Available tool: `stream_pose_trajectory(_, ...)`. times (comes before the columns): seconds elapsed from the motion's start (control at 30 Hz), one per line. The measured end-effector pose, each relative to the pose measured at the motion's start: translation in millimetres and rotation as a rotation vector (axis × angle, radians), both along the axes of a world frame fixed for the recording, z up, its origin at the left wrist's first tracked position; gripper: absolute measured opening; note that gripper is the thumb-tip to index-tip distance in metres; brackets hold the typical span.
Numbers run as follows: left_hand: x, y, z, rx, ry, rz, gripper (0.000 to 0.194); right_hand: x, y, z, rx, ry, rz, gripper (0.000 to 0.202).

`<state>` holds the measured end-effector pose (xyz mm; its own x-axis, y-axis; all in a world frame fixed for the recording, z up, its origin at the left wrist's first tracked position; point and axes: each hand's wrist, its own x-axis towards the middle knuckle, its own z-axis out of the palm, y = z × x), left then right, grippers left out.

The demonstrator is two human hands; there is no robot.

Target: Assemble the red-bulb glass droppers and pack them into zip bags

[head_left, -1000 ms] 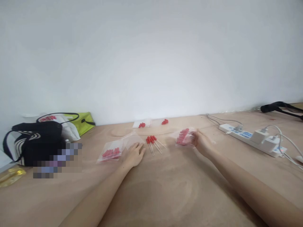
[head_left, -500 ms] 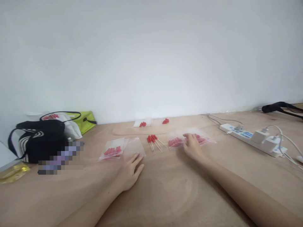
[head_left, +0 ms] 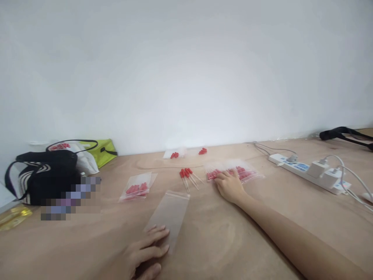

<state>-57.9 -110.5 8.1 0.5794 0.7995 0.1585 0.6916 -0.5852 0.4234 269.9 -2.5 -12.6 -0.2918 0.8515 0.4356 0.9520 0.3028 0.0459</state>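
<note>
My left hand [head_left: 150, 251] lies at the front with its fingers stretched out over the lower end of a clear zip-lock bag [head_left: 170, 212]. The bag looks flat, with nothing inside. My right hand [head_left: 230, 186] rests palm down, fingers extended, on zip-lock bags [head_left: 251, 174] holding red-tipped pieces. Between the hands and farther back, several loose wooden sticks with red tips [head_left: 186, 173] fan out on the table. To the left lies another zip-lock bag [head_left: 136, 189] with red-tipped pieces in it.
Two small groups of red pieces [head_left: 174, 155] lie on bags near the wall. A black bag [head_left: 52, 179], a lime-green bag [head_left: 106, 151] and yellow wrapping [head_left: 14, 217] are at the left. A white power strip [head_left: 291, 165] with plugs and cables stands right, with a black strap-like object [head_left: 340, 134] beyond.
My left hand has pulled the flat zip-lock bag toward me, away from the filled bag beside it. My right hand has shifted slightly left over the bags.
</note>
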Motion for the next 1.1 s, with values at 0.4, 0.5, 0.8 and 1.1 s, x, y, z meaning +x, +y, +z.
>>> stream_pose_trajectory(0.4, 57, 38, -5.9, -0.02, 0.159, 0.187, 0.055, -91, 50, 19.9, -0.284, 0.194, -0.192, 0.026)
stream_pose_trajectory(0.5, 61, 41, -4.6, -0.044, 0.257, 0.042, 0.058, -99, 55, 18.9, -0.314, 0.198, -0.193, 0.026)
stream_pose_trajectory(0.8, 80, 71, 13.2, -0.028, 0.191, -0.425, 0.056, -38, 18, 18.3, -0.191, 0.513, -0.007, 0.056)
stream_pose_trajectory(1.1, 93, 87, -3.7, 0.217, -0.075, -0.421, 0.033, 14, -38, -8.5, -0.302, 1.532, 0.066, 0.087)
